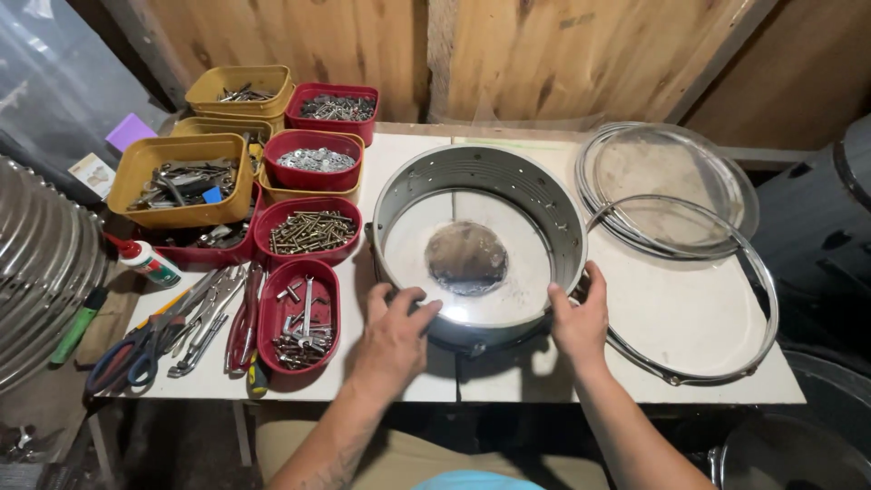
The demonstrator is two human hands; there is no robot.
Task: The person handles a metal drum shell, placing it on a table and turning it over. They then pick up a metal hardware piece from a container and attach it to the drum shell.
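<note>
- The metal drum shell (479,195), a round grey band with a clear, worn drumhead across its bottom, lies flat on the white table (408,145) with its open side up and its axis vertical; being round, it has no long axis to favour either side.
- The shell lies straight ahead of the person, with its near rim between the two hands.
- The left hand (395,331) rests on the shell's near-left rim, fingers spread and curled over the edge, the thumb toward the shell's middle.
- The right hand (579,318) is on the shell's near-right wall, fingers loosely curved against the outside; whether it grips or merely touches cannot be told.
- Both hands are in contact and about equally near; neither is favoured.
- Just right of the shell, a chrome hoop (767,299) lies flat on the table, its near-left arc passing close by the right hand.
- Beyond that hoop, right of the shell's far side, lies a clear drumhead (671,168) in its own ring.
- Left of the shell stand red trays (308,231) of screws and fittings, and beyond them yellow trays (186,186).
- Further left of the shell, at the table's near edge, lie pliers and scissors (172,336).
</note>
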